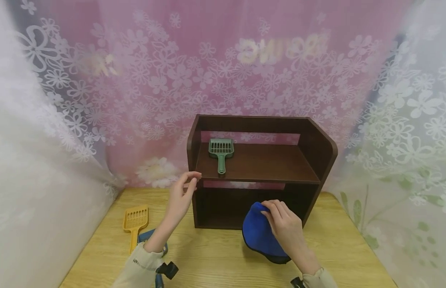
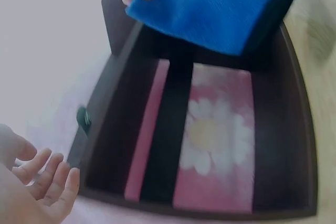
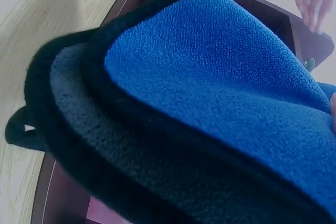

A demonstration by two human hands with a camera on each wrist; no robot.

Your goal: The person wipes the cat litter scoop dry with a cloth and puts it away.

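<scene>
My right hand (image 1: pixel 285 226) pinches a blue cloth (image 1: pixel 257 230) with a dark edging near its top, and the cloth hangs in front of the shelf's lower compartment. In the right wrist view the cloth (image 3: pixel 210 61) fills much of the picture, with a grey side and a small dark loop (image 3: pixel 23 129). My left hand (image 1: pixel 181 196) is raised by the shelf's left side, fingers loosely bent and holding nothing. Just right of it, a green slotted scoop (image 1: pixel 221 154) lies on the upper board of the dark brown shelf (image 1: pixel 266 162).
A yellow slotted scoop (image 1: pixel 135 218) lies on the wooden table (image 1: pixel 205 260) at the left. Beside it, a blue scoop (image 1: pixel 147 235) is partly hidden under my left forearm. A pink flowered curtain (image 1: pixel 223 72) hangs behind the shelf, with pale curtains on both sides.
</scene>
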